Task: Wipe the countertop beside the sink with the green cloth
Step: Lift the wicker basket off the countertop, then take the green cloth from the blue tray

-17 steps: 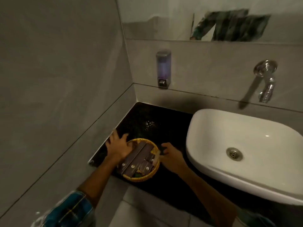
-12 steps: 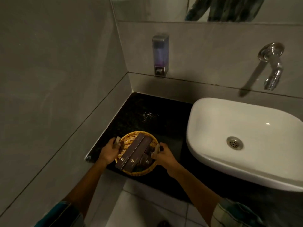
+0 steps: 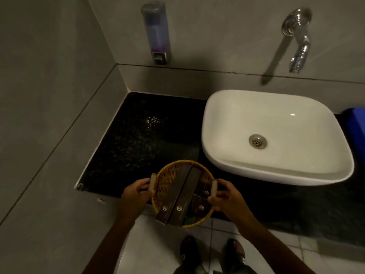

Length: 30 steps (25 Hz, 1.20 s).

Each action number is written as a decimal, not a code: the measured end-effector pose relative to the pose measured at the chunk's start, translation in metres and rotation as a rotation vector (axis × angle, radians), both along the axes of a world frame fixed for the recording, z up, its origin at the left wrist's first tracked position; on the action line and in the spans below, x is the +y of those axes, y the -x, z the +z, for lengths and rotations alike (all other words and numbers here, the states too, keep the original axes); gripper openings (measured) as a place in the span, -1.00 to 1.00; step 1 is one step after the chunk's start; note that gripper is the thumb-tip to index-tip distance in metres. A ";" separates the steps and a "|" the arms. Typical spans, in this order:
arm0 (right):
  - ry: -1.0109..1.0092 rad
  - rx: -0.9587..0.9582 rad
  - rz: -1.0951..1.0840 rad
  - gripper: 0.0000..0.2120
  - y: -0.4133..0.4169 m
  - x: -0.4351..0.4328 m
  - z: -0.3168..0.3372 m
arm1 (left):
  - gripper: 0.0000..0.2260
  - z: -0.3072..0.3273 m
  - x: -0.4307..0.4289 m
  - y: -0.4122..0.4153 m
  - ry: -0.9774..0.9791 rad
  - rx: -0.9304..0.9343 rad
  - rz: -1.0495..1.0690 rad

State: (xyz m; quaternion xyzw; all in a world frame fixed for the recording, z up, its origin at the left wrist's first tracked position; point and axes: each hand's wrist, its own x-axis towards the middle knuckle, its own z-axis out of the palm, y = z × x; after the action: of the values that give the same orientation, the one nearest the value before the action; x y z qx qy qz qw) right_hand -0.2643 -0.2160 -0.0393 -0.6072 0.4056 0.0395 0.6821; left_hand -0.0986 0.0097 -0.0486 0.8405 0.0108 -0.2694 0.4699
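Note:
A round yellow wicker basket [image 3: 167,175] with several dark brown boxes in it hangs over the front edge of the black speckled countertop [image 3: 138,139]. My left hand [image 3: 136,194] grips its left handle and my right hand [image 3: 227,196] grips its right handle. A small bit of something green [image 3: 189,220] shows at the basket's near rim, under the boxes; I cannot tell if it is the cloth. The white basin [image 3: 276,171] stands on the counter to the right of the basket.
Grey tiled walls close the counter at the left and back. A soap dispenser [image 3: 157,32] and a chrome tap [image 3: 298,40] hang on the back wall. A blue object [image 3: 355,123] sits right of the basin. My shoes [image 3: 189,252] stand on white floor tiles below.
Both hands took the basket by its handles and drew it from the counter toward me, past the front edge. The view has tilted down, so the floor and shoes now show.

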 end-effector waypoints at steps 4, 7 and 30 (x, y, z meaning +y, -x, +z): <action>0.072 0.066 -0.016 -0.40 0.045 -0.028 -0.008 | -0.57 -0.013 -0.031 0.040 -0.014 0.005 -0.105; 0.037 0.072 0.008 -0.36 0.063 -0.048 -0.012 | -0.59 -0.007 -0.055 0.065 -0.051 -0.029 -0.131; 0.545 0.749 -0.373 -0.20 0.316 -0.477 -0.015 | -0.53 -0.008 -0.595 0.349 -0.174 -0.876 -1.677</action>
State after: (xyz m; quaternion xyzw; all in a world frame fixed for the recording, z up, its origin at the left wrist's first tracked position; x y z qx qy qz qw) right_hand -0.5807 -0.6934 -0.0545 -0.6247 0.7198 0.0247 0.3017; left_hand -0.4473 -0.5856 -0.0570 0.6328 -0.7534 -0.1778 0.0213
